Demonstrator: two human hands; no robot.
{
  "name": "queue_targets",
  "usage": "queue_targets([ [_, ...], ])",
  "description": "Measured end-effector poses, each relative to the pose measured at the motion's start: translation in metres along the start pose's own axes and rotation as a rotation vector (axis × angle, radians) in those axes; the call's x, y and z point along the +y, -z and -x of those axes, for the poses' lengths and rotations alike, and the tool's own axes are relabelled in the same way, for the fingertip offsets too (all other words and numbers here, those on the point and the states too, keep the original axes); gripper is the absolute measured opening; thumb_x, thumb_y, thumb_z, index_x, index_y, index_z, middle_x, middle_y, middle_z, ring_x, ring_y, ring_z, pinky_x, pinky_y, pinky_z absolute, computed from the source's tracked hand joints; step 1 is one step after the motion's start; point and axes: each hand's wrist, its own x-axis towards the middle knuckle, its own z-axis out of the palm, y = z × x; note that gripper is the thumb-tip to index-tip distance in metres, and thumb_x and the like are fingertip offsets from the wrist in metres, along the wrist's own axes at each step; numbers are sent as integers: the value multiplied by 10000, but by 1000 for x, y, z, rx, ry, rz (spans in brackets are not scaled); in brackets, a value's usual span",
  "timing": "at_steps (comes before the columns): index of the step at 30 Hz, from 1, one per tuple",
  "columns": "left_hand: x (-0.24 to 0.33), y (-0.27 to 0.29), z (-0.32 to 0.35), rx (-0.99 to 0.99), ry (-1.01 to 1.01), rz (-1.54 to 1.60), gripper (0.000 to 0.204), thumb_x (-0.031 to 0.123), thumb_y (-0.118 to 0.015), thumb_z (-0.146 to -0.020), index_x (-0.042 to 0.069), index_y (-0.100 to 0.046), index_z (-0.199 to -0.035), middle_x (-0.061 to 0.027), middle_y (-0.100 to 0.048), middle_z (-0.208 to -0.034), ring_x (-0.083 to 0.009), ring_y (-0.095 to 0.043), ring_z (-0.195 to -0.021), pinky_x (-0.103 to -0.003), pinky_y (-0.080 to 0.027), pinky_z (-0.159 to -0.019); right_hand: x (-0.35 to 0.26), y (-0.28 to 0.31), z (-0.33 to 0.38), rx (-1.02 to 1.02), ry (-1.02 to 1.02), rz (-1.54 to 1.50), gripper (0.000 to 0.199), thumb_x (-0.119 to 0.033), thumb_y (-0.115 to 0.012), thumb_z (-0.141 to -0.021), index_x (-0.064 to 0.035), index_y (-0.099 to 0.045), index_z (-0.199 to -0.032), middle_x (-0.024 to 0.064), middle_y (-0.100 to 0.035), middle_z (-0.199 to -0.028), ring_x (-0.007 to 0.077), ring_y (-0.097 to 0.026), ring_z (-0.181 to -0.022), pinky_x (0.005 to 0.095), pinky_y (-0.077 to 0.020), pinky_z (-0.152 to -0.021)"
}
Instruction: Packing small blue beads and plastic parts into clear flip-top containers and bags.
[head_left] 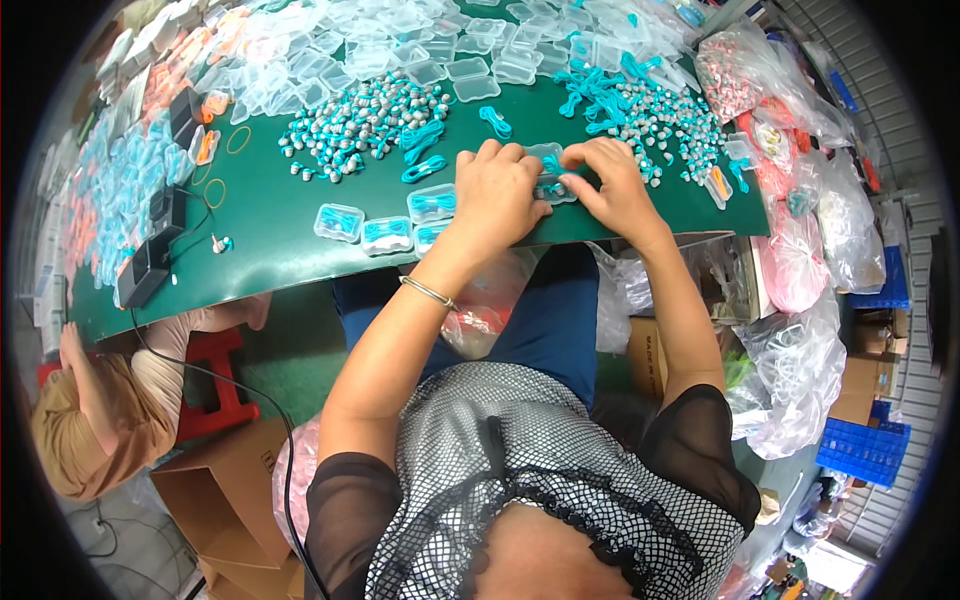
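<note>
Green surface point(270, 220) carries loose clear cases point(468, 72) and grey-teal beads point(350, 125). Open case point(556, 191) with teal cord point(551, 164) lies near front edge, between left hand point(497, 190) and right hand point(612, 188). Left fingers curled beside it, right thumb and forefinger bent at it; whether gripping, cannot tell. Stray loop could jam case's rim; careless nudge could tip it over edge.

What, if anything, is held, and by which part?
An open, clear rectangular plastic case, teal cord inside: left hand on its left end, right hand at its right; exact contact hidden.
</note>
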Motion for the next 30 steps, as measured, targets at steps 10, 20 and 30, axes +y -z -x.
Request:
queue_targets([
  [10, -2, -2, 3, 2, 10, 64, 404, 287, -840, -655, 145, -683, -999, -14, -657, -968, -242, -581, -947, -422, -365, -787, 3, -6, 7, -54, 108, 36, 190, -104, -720, -784, -105, -690, -972, 22, -648, -953, 212, -593, -942, 371, -397, -854],
  [20, 1, 1, 2, -40, 27, 43, 551, 271, -840, -661, 138, -619, -1148, -20, -645, -990, -246, -583, -959, -432, -367, -794, 21, -13, -10, -113, -94, 181, 215, -157, -684, -844, -95, -681, -1050, 75, -640, -1018, 269, -589, -1006, 409, -418, -873],
  [30, -9, -2, 0, 68, -167, 37, 416, 197, -799, -716, 118, -628, -1087, -32, -625, -1015, -241, -598, -968, -434, -389, -841, -6, 7, 20, -101, 40, -172, 287, -78, -710, -817, -11, -636, -1086, 153, -638, -1085, 323, -620, -1003, 389, -505, -843],
])
